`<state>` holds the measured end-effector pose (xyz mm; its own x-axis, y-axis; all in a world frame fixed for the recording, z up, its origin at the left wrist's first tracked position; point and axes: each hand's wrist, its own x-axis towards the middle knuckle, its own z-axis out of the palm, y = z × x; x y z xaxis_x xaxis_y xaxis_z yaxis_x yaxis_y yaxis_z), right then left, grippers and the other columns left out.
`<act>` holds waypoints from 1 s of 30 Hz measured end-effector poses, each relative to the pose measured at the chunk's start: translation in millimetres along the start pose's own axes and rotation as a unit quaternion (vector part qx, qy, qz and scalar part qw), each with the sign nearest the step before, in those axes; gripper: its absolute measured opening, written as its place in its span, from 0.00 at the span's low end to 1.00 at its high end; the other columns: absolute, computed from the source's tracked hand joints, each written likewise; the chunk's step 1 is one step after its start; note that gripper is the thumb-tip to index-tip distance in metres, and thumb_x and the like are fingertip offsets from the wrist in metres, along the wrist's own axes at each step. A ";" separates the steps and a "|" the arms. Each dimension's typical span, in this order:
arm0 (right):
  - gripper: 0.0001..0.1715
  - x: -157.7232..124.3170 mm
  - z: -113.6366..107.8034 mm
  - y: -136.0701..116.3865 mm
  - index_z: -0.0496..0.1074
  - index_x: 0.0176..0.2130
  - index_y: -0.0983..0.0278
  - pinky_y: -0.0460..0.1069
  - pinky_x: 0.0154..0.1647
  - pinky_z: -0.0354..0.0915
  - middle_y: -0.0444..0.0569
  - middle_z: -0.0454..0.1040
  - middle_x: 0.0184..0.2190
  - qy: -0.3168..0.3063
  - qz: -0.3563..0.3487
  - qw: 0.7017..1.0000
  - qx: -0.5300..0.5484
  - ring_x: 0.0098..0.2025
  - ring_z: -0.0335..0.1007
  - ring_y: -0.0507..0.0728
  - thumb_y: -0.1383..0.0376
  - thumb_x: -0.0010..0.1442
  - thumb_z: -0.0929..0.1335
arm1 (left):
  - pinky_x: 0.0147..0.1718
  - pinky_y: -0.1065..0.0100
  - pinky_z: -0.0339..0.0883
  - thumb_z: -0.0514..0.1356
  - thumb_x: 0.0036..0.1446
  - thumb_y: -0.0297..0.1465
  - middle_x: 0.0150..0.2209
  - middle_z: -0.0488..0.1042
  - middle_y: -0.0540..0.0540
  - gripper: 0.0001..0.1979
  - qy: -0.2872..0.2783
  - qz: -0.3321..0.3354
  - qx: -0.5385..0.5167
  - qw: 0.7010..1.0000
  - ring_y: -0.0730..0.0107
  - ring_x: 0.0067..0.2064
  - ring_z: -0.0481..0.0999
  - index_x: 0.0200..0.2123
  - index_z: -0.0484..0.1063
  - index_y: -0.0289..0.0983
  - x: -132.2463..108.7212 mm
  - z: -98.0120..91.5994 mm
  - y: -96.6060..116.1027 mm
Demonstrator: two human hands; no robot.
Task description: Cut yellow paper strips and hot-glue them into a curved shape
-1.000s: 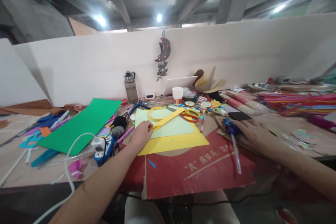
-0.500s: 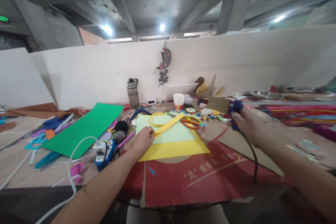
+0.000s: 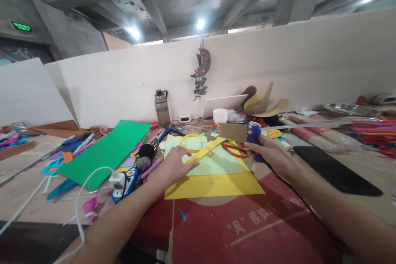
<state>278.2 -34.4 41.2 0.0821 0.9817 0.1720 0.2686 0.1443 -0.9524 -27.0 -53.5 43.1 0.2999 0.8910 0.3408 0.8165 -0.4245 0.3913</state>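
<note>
My right hand (image 3: pixel 274 150) is closed around a blue corded tool (image 3: pixel 254 140) that looks like a hot glue gun. A brown card piece (image 3: pixel 234 132) sits at its front end; how they join is unclear. My left hand (image 3: pixel 176 165) rests over the pale green paper (image 3: pixel 216 165), fingers apart, beside the near end of a yellow strip (image 3: pixel 206 150). Under the green paper lies a yellow sheet (image 3: pixel 216 187). A yellow ring-shaped piece (image 3: pixel 189 142) lies behind the strip. Red-orange scissor handles (image 3: pixel 237 151) are partly hidden near the tool.
A red printed board (image 3: pixel 247 227) covers the near table. A black phone-like slab (image 3: pixel 337 170) lies right. Left are a green sheet (image 3: pixel 105 152), a blue power socket (image 3: pixel 125 185) and a white cable (image 3: pixel 81 210). A bottle (image 3: pixel 162 109) and paper cup (image 3: pixel 220 116) stand behind.
My right hand has brought the blue tool leftward, closer to the yellow strip. The left hand's fingers have spread from their pinch on the strip. The black slab now shows.
</note>
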 end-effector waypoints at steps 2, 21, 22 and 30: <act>0.17 -4.5 -0.3 -2.2 0.72 0.37 0.63 0.48 0.28 0.65 0.49 0.76 0.34 -0.031 0.003 0.998 0.049 0.34 0.71 0.57 0.57 0.49 0.71 | 0.46 0.63 0.65 0.59 0.53 0.45 0.47 0.73 0.42 0.20 0.021 0.000 -0.058 0.998 0.64 0.43 0.72 0.42 0.72 0.37 15.1 -1.6 13.5; 0.11 -29.0 -85.0 -0.9 0.76 0.35 0.65 0.42 0.32 0.69 0.55 0.77 0.39 0.013 0.135 0.980 0.149 0.37 0.74 0.55 0.68 0.48 0.73 | 0.31 0.68 0.62 0.49 0.58 0.36 0.25 0.75 0.48 0.19 -0.051 -0.014 -0.088 0.995 0.68 0.29 0.71 0.28 0.78 0.36 86.9 24.1 51.1; 0.09 -29.1 -90.9 0.2 0.75 0.34 0.64 0.42 0.34 0.69 0.55 0.77 0.38 0.056 0.130 0.974 0.177 0.38 0.74 0.54 0.69 0.48 0.72 | 0.31 0.69 0.61 0.49 0.58 0.36 0.25 0.75 0.48 0.19 -0.064 -0.006 -0.110 0.992 0.69 0.29 0.71 0.27 0.78 0.36 86.5 24.9 54.6; 0.06 -40.4 -99.8 0.8 0.71 0.36 0.62 0.48 0.32 0.74 0.51 0.75 0.35 0.131 0.110 0.961 0.217 0.34 0.75 0.55 0.69 0.53 0.68 | 0.26 0.72 0.57 0.51 0.58 0.39 0.26 0.73 0.47 0.19 -0.156 0.001 -0.322 0.934 0.75 0.26 0.65 0.27 0.75 0.33 84.6 65.1 109.1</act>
<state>370.8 -86.4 58.7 0.3448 0.9377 -0.0426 -0.2042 0.0306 -0.9785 119.6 -13.9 58.9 0.5118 0.8513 0.1155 0.3798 -0.3448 0.8584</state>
